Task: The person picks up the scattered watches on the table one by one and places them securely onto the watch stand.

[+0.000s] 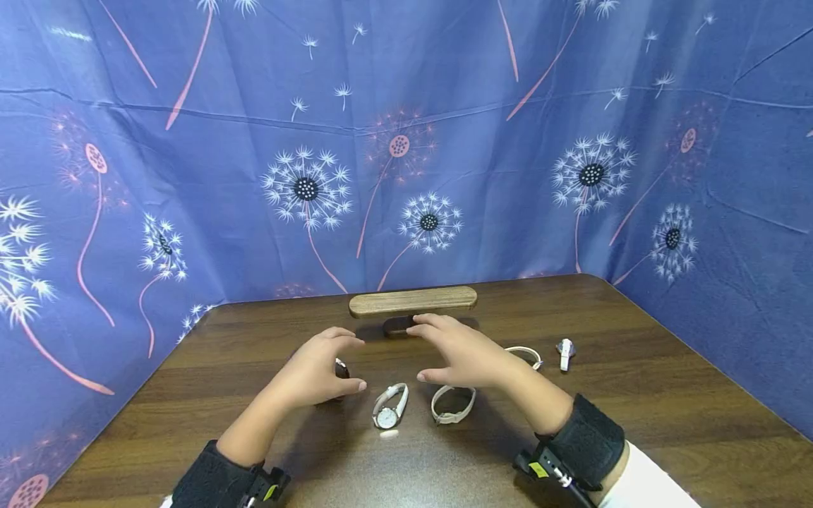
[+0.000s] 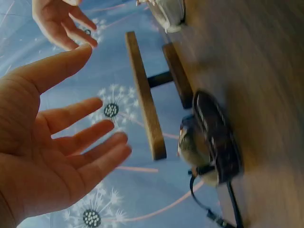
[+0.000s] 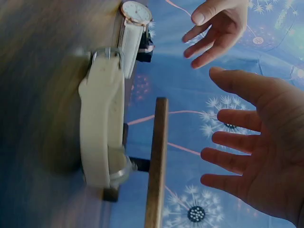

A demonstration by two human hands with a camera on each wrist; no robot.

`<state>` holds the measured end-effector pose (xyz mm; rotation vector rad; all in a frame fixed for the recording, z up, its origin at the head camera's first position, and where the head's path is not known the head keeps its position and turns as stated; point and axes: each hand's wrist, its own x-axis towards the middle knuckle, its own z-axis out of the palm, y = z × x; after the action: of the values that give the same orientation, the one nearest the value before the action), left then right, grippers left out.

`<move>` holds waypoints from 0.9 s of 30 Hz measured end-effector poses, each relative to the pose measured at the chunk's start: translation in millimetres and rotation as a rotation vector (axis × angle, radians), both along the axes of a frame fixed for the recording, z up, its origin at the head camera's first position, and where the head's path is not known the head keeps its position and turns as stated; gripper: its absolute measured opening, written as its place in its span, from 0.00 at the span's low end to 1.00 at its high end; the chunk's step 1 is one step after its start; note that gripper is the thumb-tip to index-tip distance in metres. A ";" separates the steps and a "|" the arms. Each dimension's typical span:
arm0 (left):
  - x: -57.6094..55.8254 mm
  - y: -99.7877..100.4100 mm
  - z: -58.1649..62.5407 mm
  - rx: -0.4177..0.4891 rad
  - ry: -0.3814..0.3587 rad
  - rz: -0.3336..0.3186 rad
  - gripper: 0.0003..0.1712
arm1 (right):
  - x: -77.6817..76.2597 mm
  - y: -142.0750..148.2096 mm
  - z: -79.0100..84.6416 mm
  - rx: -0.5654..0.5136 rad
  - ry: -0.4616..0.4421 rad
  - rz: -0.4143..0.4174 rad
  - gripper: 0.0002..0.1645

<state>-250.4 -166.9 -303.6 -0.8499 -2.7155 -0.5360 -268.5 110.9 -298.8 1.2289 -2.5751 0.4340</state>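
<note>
My left hand (image 1: 317,367) hovers over the table with fingers spread and nothing in them. A watch with a dark leather strap (image 2: 216,135) stands on the table beyond it, mostly covered by that hand in the head view. Opposite, my right hand (image 1: 466,353) hangs in the air, its fingers apart and also holding nothing. Below and between the hands lies a white-strapped watch (image 1: 386,416) with a round pale dial. Nearest under the right hand is a cream strap (image 3: 100,123), looped and buckled. Another pale strap (image 1: 527,354) is partly hidden behind the right forearm.
Toward the back of the brown wooden table (image 1: 254,339) stands a wooden bar (image 1: 413,301) on a dark post and base. A small white object with a greyish part (image 1: 565,354) lies at the right. Blue dandelion-patterned cloth (image 1: 394,70) hangs around the table's back and sides.
</note>
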 end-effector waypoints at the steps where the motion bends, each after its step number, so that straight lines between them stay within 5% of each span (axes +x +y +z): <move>1: -0.5 2.3 -1.4 0.000 -0.022 -0.017 0.30 | -0.4 -2.3 -1.0 0.002 -0.004 0.009 0.39; 12: 1.2 24.8 -12.1 -0.002 -0.303 -0.242 0.16 | -1.8 -19.8 -17.5 0.047 0.000 0.175 0.11; 18: 1.3 30.0 -18.8 -0.049 -0.295 -0.306 0.14 | 0.3 -27.4 -27.8 0.066 -0.037 0.232 0.11; 27: 3.4 36.4 -22.5 -0.043 -0.253 -0.319 0.09 | 4.1 -29.4 -28.5 0.092 -0.091 0.215 0.11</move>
<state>-247.0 -130.5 -326.1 -1.3222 -2.8369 -0.6928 -264.4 81.5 -327.3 1.5609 -2.5737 0.4267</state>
